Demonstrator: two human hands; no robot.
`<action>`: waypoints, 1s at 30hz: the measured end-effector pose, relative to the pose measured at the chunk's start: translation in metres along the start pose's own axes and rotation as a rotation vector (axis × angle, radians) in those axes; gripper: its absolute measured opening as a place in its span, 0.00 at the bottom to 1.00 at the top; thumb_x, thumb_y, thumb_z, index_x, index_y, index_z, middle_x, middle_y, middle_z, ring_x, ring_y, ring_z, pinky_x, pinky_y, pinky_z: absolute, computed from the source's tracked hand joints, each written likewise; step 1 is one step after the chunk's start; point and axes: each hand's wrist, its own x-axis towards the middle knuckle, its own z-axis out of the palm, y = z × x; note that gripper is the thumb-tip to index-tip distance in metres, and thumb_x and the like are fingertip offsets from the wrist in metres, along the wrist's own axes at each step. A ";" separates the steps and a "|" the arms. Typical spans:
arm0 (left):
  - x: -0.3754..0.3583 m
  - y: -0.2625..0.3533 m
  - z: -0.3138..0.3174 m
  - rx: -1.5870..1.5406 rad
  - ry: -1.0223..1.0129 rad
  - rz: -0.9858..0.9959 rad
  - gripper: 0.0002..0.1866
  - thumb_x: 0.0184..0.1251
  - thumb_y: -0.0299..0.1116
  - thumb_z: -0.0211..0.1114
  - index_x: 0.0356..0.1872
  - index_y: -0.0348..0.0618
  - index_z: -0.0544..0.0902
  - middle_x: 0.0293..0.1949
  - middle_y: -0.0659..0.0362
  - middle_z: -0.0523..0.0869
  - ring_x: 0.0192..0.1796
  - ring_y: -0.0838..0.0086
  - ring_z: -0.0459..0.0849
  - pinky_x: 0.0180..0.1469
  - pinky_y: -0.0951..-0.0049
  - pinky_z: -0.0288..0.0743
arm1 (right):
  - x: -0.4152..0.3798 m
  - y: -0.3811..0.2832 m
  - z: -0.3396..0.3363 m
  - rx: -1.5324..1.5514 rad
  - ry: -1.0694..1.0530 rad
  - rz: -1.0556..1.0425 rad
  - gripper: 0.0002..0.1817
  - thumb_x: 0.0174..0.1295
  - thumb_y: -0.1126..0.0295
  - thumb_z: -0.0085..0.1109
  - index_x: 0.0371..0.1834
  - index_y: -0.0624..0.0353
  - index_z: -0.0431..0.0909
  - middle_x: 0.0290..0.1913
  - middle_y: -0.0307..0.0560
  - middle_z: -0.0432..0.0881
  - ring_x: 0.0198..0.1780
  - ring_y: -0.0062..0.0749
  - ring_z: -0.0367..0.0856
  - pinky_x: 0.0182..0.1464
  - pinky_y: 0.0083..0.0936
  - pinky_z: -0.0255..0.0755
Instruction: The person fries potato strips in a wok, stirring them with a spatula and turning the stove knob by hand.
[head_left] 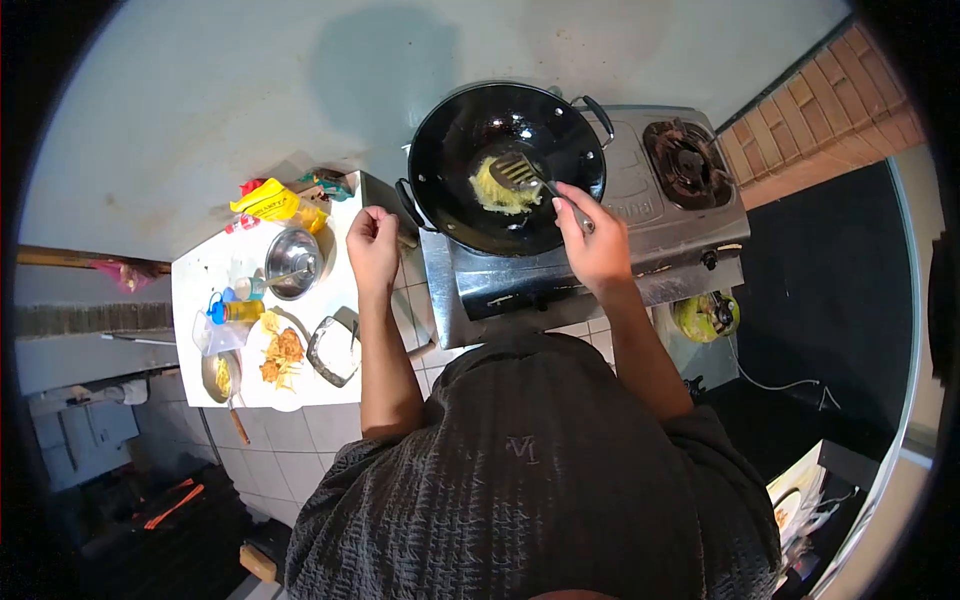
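Note:
A slotted spatula (515,172) is in my right hand (598,248), its handle held between thumb and fingers. Its slotted head rests on a pale yellow, foamy piece of food (500,192) in the black wok (450,215). The wok sits on the left side of the steel gas stove (640,240). My left hand (374,250) is closed in a loose fist beside the wok's left handle (408,203), apart from it. What that fist holds, if anything, is hidden.
The white table (200,290) at left bears a steel bowl (292,262), a yellow packet (270,203), an oil bottle (242,311), a plate of fried food (282,358), a dark-rimmed square dish (335,352) and a small pan (222,377). A bare burner (688,165) is on the right.

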 end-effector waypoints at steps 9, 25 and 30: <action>-0.002 -0.011 -0.009 0.006 0.032 0.018 0.03 0.63 0.24 0.60 0.30 0.41 0.75 0.23 0.70 0.73 0.24 0.89 0.66 0.26 0.86 0.59 | 0.010 0.014 0.007 -0.105 0.061 -0.096 0.12 0.64 0.69 0.59 0.47 0.62 0.80 0.39 0.60 0.84 0.39 0.49 0.86 0.40 0.33 0.78; -0.004 -0.013 0.006 0.060 0.016 0.020 0.04 0.64 0.26 0.63 0.31 0.40 0.78 0.20 0.73 0.70 0.22 0.90 0.63 0.26 0.86 0.57 | 0.015 0.003 0.007 -0.088 0.001 -0.136 0.12 0.63 0.69 0.60 0.47 0.60 0.81 0.39 0.58 0.85 0.41 0.47 0.86 0.41 0.31 0.78; -0.004 -0.012 0.005 0.049 -0.005 0.025 0.04 0.65 0.26 0.63 0.31 0.39 0.78 0.20 0.72 0.72 0.22 0.90 0.65 0.26 0.86 0.60 | 0.012 -0.002 0.016 0.031 -0.141 -0.083 0.11 0.63 0.69 0.60 0.47 0.60 0.81 0.38 0.57 0.85 0.38 0.46 0.86 0.38 0.29 0.78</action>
